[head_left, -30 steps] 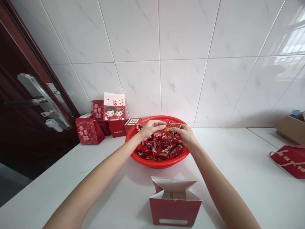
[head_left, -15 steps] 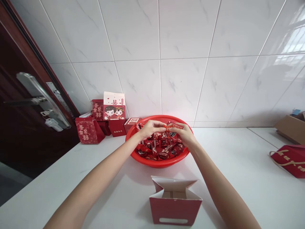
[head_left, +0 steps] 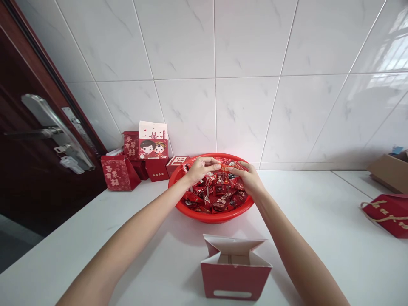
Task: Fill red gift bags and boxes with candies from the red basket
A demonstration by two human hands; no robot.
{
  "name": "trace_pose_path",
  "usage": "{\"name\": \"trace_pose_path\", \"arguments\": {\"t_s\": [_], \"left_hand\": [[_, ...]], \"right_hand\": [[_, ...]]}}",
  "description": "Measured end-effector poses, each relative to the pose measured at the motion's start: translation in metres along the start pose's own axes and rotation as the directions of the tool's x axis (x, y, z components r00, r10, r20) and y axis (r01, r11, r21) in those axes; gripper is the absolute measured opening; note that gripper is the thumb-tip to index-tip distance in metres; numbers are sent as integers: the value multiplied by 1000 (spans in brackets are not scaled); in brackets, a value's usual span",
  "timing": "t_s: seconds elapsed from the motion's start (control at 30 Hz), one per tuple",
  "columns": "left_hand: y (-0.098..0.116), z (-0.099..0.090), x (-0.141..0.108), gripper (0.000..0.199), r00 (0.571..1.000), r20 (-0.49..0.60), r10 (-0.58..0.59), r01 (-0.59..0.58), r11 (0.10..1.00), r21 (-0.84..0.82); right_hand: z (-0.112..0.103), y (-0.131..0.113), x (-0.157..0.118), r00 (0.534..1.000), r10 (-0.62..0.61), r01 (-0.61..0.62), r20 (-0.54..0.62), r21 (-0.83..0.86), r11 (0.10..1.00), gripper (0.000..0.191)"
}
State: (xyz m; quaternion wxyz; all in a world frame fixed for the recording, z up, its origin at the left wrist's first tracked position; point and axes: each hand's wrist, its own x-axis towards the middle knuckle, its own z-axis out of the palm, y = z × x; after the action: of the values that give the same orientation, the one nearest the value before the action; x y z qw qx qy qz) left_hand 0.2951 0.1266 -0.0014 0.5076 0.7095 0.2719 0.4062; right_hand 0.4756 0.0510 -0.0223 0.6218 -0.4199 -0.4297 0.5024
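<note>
Over the back of a red plastic basket [head_left: 210, 218], my left hand [head_left: 201, 170] and my right hand [head_left: 248, 176] pinch a small red wrapped candy [head_left: 225, 168] between them, one at each end. Beneath them the basket holds a heap of red wrapped candies [head_left: 219, 193]. Nearer to me, between my forearms, a red paper box [head_left: 235, 278] stands upright with its top open and its white inside showing.
Against the tiled wall at the left stand several red boxes, one with a cartoon couple [head_left: 153, 142]. A door with a metal handle [head_left: 57, 131] is at far left. On the right lie a red bag [head_left: 387, 216] and a cardboard box [head_left: 390, 172].
My fingertips have drawn slightly apart, and more of the small candy between them shows. The box and basket stay in place.
</note>
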Motion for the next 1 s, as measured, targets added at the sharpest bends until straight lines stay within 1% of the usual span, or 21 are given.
{"name": "trace_pose_path", "arguments": {"t_s": [0.13,0.2,0.3,0.43,0.53,0.63,0.7,0.83,0.9,0.97,1.0], "left_hand": [[-1,0,1,36,999,38,6,-4,998,-64],[-3,0,1,34,997,72,1,6,995,-97],[-5,0,2,35,995,98,-19,30,993,-111],[-5,0,1,41,996,77,-51,56,996,-67],[-4,0,1,44,995,73,-70,72,997,-26],[-3,0,0,46,994,84,-71,77,995,-62],[-3,1,0,46,993,103,-64,73,993,-93],[-9,-1,2,46,982,165,-90,107,990,-92],[-15,-4,3,46,980,175,-98,104,994,-30],[-22,-7,3,40,979,187,-82,56,988,141],[-26,-8,3,34,973,215,-78,21,967,255]], "right_hand": [[1,-6,-2,999,31,-35,30,139,990,34],[1,-7,-2,998,53,-60,42,173,983,33],[0,-6,-1,997,77,-80,24,154,985,31],[-2,-3,1,997,77,-75,-23,81,994,34],[0,-4,-1,998,63,-64,15,55,996,38],[2,-5,-3,998,64,-65,26,22,998,40],[3,-5,-4,999,48,-48,3,39,998,39],[3,-4,-3,997,-34,42,-65,130,991,33],[3,-5,-3,993,-56,72,-103,160,984,33],[3,-6,-2,988,-69,94,-135,188,978,32],[3,-7,-2,987,-73,101,-142,200,975,32]]}}
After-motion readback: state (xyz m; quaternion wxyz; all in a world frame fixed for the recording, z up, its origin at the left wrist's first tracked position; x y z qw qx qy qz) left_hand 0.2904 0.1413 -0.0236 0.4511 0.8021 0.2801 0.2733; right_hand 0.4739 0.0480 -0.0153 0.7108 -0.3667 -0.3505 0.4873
